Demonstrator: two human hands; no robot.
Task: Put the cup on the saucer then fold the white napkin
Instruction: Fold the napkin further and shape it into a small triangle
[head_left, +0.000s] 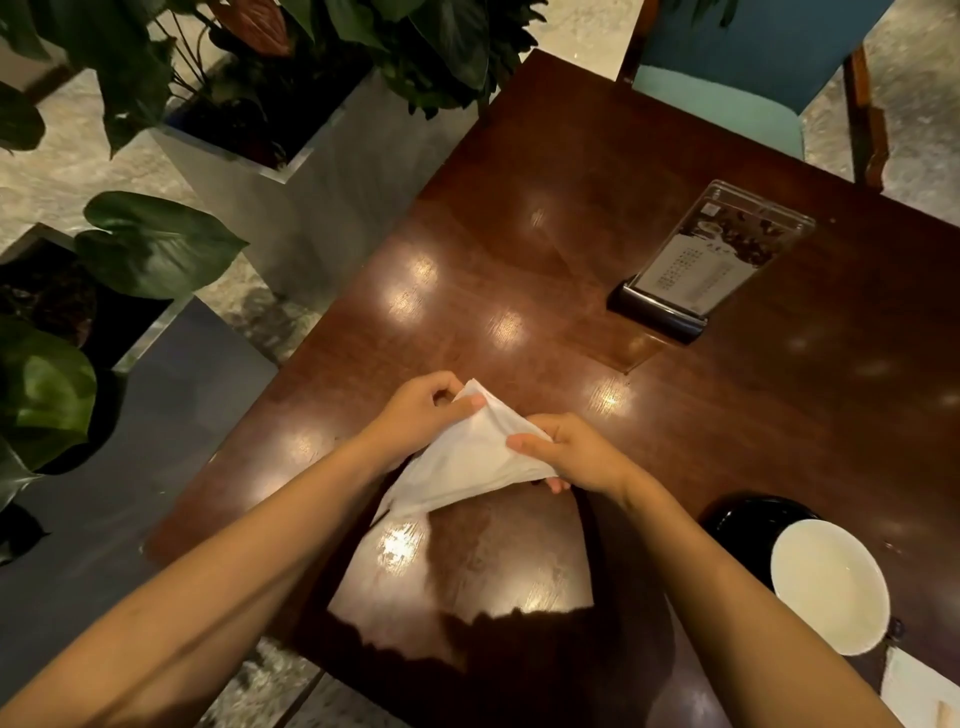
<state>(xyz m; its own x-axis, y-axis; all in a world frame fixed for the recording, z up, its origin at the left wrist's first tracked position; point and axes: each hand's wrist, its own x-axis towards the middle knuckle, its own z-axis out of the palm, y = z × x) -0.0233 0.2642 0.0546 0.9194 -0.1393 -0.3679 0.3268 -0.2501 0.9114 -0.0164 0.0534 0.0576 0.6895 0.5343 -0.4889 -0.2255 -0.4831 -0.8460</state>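
Head view: both hands pinching the white napkin (470, 457) above the table (545, 218).

Left hand (421, 410) nips its far top corner between thumb and fingers; right hand (576, 454) clamps the near right edge, cloth sagging loose below the left hand's hold. Well right of the right hand's hold, the white cup (830, 584) sits on the dark saucer (748, 517); beyond the hands stands a menu holder (711, 260).

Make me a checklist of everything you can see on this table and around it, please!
Surface: dark glossy wooden table, lamp glints.
Job's things: white napkin lifted, part-folded; white cup sits on black saucer.
Clutter: menu stand; pale paper at corner.
Hands: left hand and right hand pinch the napkin's top edges.
Cables: nothing seen.
Surroundings: leafy plants in planters, blue chair.
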